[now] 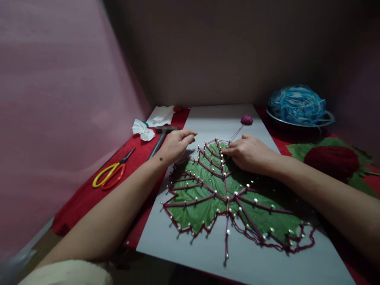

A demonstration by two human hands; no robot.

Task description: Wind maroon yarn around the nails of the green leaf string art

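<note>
Your right hand [252, 156] rests on the upper part of the leaf [204, 198], fingers drawn close together at the nails [221, 156] near the leaf's far tip, where they seem to pinch the maroon yarn [236, 133]. The strand runs taut from your fingertips to a small yarn ball [246, 119] near the far edge of the board [208, 253], probably so it lays tight around each nail. Your left hand [178, 143] sits at the board's left edge beside the leaf's far left lobe, fingers loosely curled and holding nothing, apparently steadying the work.

The leaf lies flat on the board, ringed and veined with nails already strung. At the near right lobe the yarn hangs in slack loops [297, 243].

Left of the board, on the red cloth [89, 194], a hammer [162, 136] lies just beside your left wrist, with scissors [111, 174] nearer you and crumpled white cloth [148, 126] at the far left. On the right, a bowl [297, 122] of blue yarn [297, 103] and a red skein [331, 160] on more leaves [299, 149] sit close to your right forearm, which crosses the board's right edge.
</note>
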